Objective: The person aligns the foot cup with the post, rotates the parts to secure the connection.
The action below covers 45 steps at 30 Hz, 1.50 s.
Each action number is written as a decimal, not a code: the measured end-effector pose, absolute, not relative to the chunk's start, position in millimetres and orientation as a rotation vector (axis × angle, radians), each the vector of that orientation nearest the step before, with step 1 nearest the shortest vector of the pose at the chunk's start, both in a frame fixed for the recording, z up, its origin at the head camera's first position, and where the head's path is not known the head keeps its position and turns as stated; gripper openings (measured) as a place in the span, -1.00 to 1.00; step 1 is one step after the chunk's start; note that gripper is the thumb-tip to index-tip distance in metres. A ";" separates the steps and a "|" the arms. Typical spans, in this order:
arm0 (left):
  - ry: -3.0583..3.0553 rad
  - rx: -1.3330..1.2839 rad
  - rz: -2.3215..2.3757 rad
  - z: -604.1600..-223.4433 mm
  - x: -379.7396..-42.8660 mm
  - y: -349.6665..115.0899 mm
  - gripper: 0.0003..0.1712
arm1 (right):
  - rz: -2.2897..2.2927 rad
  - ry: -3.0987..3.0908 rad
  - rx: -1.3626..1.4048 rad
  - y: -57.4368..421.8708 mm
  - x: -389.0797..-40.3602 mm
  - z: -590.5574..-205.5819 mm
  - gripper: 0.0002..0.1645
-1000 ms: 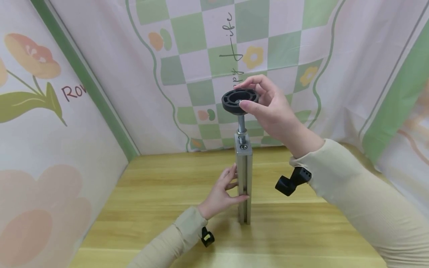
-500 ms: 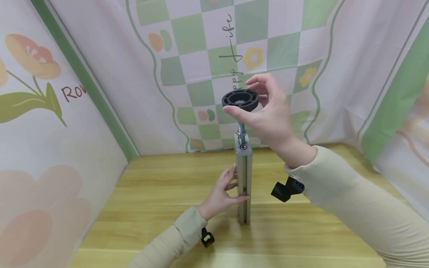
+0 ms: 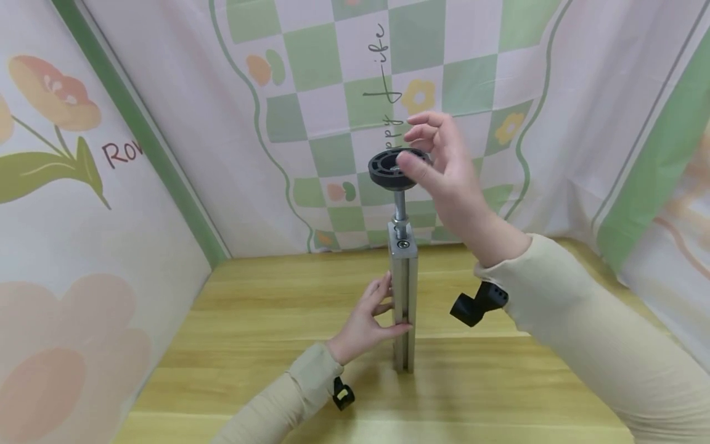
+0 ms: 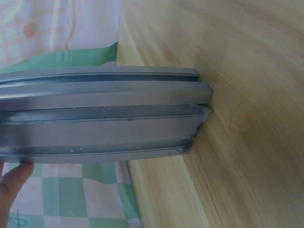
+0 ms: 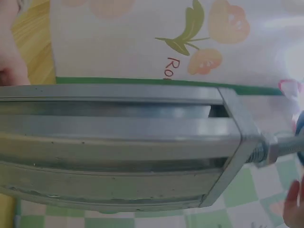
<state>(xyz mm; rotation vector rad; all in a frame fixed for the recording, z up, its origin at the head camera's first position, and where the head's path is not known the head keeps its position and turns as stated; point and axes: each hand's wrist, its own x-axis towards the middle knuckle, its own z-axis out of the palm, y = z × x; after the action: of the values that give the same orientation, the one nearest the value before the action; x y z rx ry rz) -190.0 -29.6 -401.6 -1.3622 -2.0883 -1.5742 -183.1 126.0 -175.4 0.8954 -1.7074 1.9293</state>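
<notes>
Clearly, one left hand (image 3: 363, 324) grips one metal bar (image 3: 404, 290) upright on one table (image 3: 238, 327); one loose-fingered right hand (image 3: 455, 176) overlaps one black disc (image 3: 385, 179) at its right, contact unclear. Only the head view shows the disc's top.

You wear a beige left sleeve (image 3: 283, 394) and a matching right sleeve (image 3: 588, 333), finely ribbed and creased toward its near end. Under your right cuff (image 3: 513, 256) sits an angular black mount (image 3: 478, 303) with small holes; your left wrist carries a black clip (image 3: 342, 393).
</notes>
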 end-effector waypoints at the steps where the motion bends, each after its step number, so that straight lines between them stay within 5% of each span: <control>1: -2.081 -1.366 -1.569 -401.6 -190.2 -29.6 0.37 | 2.046 -1.673 0.975 127.7 -187.2 -175.7 -0.54; 16: -2.075 -1.373 -1.534 -401.5 -190.6 -29.6 0.39 | 2.858 -1.361 1.646 138.7 -214.4 -186.1 -0.47; 33: -2.083 -1.381 -1.555 -401.1 -189.6 -30.1 0.37 | 2.726 -1.247 1.715 144.5 -210.6 -188.8 -0.49; 45: -2.079 -1.385 -1.539 -401.2 -188.9 -30.5 0.36 | 2.492 -1.427 1.433 146.1 -198.6 -185.0 -0.52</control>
<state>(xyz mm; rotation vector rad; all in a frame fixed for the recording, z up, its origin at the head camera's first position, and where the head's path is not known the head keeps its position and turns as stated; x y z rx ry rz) -188.9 -30.5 -401.2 -1.3850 -2.0790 -1.5394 -198.6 146.1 -185.0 1.4335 -1.4273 2.4918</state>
